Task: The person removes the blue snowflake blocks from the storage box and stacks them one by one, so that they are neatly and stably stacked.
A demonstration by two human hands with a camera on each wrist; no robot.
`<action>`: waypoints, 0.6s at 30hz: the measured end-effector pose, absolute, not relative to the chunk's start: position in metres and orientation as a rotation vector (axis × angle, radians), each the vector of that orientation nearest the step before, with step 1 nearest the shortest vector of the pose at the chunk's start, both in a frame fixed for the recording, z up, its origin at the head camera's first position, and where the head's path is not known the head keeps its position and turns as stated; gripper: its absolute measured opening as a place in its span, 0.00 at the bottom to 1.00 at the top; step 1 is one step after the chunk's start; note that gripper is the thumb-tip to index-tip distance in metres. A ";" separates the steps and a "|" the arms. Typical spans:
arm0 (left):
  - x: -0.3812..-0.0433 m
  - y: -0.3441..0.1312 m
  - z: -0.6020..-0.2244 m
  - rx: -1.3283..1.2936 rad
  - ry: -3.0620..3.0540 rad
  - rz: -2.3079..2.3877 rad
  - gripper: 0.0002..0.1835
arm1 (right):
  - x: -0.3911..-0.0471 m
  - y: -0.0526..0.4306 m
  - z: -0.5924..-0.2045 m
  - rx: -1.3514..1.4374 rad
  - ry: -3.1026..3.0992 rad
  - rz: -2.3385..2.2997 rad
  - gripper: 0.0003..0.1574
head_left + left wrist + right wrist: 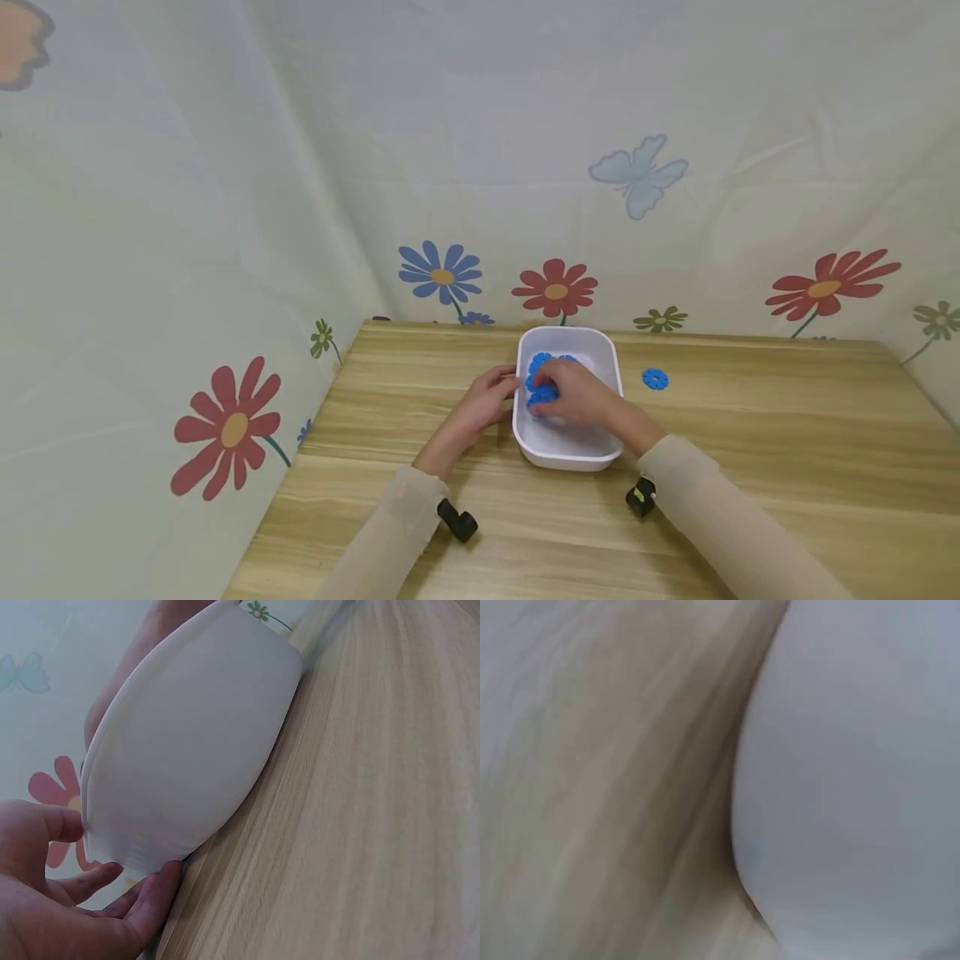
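A white plastic bin (567,450) stands on the table with several blue notched interlocking discs (538,364) inside, toward its left side. Reaching in over the right rim, my right hand (577,392) curls its thumb and fingers about blue discs; its palm side is hidden. My left hand (487,400) is at the bin's left wall, fingertips against it. In the left wrist view, the left hand (82,900) has its fingers spread and lightly bent along the wall. The right wrist view shows only the bin's outer wall (847,787) and blurred wood.
One loose blue disc (656,379) lies on the wooden table (757,433) to the right of the bin. A flower-printed curtain (495,167) rises behind the table and along its left side. Small black devices (459,522) are strapped at both wrists.
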State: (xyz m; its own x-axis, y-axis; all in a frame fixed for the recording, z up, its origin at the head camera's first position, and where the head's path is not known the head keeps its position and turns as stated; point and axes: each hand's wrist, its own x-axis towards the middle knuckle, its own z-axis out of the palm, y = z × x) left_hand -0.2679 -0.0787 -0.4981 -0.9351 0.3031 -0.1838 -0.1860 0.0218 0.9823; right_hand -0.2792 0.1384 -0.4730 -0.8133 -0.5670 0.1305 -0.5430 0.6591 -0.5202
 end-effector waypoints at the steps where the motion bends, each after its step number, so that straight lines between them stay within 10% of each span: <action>1: -0.269 -0.079 -0.498 0.118 1.963 1.976 0.27 | -0.279 0.140 -0.471 -0.933 2.826 -0.855 0.25; 18: -0.271 -0.079 -0.501 0.084 2.015 1.930 0.27 | -0.274 0.197 -0.421 -0.791 2.858 -0.992 0.25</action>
